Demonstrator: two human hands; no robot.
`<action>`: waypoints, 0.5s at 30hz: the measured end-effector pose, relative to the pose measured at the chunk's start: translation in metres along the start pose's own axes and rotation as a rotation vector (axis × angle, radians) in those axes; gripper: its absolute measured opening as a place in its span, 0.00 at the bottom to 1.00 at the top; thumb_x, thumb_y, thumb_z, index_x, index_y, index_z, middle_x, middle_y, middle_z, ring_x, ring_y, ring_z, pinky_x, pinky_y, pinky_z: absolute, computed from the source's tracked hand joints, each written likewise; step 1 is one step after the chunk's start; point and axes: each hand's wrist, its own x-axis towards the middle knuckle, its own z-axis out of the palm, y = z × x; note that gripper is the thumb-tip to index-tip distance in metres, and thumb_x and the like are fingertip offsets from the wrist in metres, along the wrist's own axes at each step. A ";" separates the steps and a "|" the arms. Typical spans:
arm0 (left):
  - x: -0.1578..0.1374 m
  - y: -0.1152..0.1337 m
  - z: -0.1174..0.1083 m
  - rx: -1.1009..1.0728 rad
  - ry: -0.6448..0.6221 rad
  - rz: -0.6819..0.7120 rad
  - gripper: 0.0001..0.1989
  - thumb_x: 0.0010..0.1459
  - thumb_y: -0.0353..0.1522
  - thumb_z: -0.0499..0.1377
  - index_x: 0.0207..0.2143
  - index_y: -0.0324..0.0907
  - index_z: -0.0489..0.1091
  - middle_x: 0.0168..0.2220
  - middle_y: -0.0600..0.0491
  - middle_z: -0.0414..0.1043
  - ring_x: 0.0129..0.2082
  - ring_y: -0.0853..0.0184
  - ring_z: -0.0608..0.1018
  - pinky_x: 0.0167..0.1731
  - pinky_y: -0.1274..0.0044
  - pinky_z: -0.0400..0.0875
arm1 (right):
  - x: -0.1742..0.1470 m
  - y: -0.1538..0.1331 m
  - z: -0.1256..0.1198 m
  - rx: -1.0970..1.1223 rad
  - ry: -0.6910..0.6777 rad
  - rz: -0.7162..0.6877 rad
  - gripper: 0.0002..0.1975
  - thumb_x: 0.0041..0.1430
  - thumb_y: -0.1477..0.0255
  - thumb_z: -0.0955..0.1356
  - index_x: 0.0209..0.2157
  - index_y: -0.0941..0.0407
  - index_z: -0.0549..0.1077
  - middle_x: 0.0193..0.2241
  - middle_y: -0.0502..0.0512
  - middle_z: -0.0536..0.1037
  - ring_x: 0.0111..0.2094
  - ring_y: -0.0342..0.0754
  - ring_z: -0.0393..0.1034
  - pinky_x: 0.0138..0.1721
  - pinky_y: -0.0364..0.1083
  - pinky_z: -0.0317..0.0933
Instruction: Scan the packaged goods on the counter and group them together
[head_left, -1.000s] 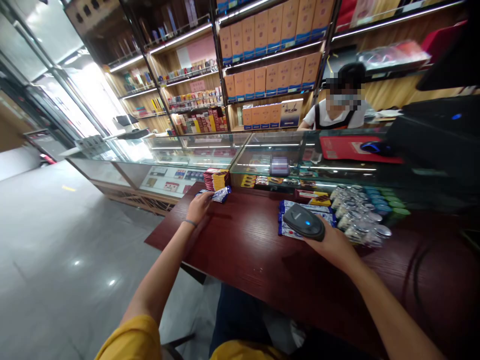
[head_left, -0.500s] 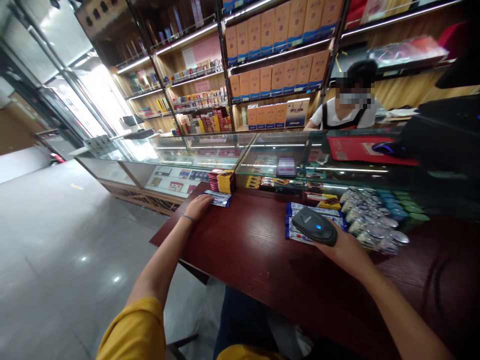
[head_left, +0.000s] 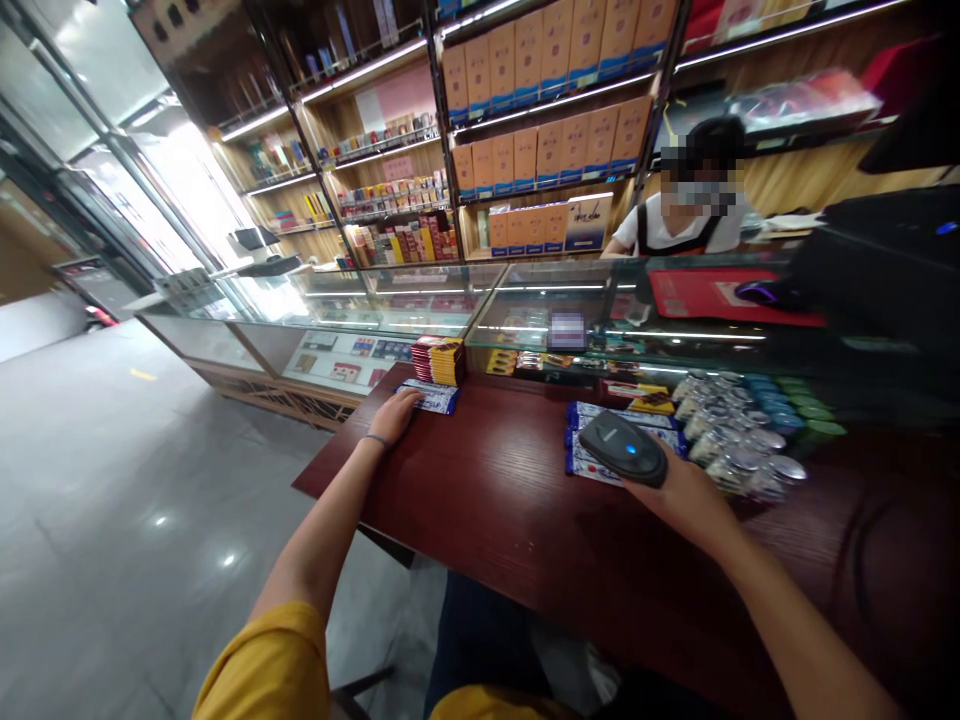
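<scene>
And here's the left arm, yellow sleeve (head_left: 271, 645) at the lower left, forearm slanting up and out to the far edge of the dark red table (head_left: 480, 475), a thin band (head_left: 377, 439) round the wrist! The left hand (head_left: 396, 416) is palm down, low over the tabletop, its fingers together and reaching the near left end of a blue-and-white packet (head_left: 439, 398); whether they pinch it or just rest on it, you can't tell from here. That packet lies flat on the table, right in front of the red-and-yellow stack (head_left: 439, 362). Over on the other side, the right arm comes in from the bottom right corner, angled up and leftward, and the right hand (head_left: 679, 492) has the black scanner (head_left: 622, 446) in its grip, blue light glowing on top! Fingers wrapped under the body, mostly hidden, with the scanner's nose pointing left over the blue-and-white row of packets (head_left: 582, 466); contact there is impossible to call. Clear-sided jars (head_left: 750, 450) crowd in just beyond that hand, and across the glass counter (head_left: 555, 285) sits a co-worker (head_left: 675, 228)
</scene>
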 end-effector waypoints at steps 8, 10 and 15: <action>0.010 0.056 0.016 -0.111 0.174 -0.096 0.22 0.65 0.30 0.55 0.60 0.43 0.69 0.63 0.43 0.68 0.64 0.56 0.70 0.66 0.61 0.65 | 0.001 -0.006 -0.006 -0.024 0.103 -0.006 0.30 0.53 0.57 0.70 0.57 0.52 0.70 0.40 0.61 0.84 0.47 0.66 0.79 0.43 0.55 0.71; 0.020 0.082 0.018 -0.147 0.226 -0.078 0.20 0.67 0.35 0.56 0.60 0.42 0.69 0.63 0.42 0.68 0.65 0.55 0.70 0.66 0.61 0.65 | 0.001 -0.004 -0.009 0.023 0.130 -0.040 0.30 0.54 0.58 0.70 0.58 0.52 0.70 0.43 0.61 0.84 0.50 0.65 0.78 0.46 0.56 0.71; 0.047 0.158 0.029 -0.227 0.228 0.007 0.20 0.68 0.37 0.57 0.60 0.44 0.70 0.64 0.43 0.66 0.66 0.54 0.68 0.66 0.59 0.63 | 0.002 0.003 -0.022 0.123 0.185 -0.070 0.28 0.53 0.61 0.72 0.56 0.52 0.72 0.46 0.61 0.84 0.52 0.64 0.77 0.52 0.59 0.70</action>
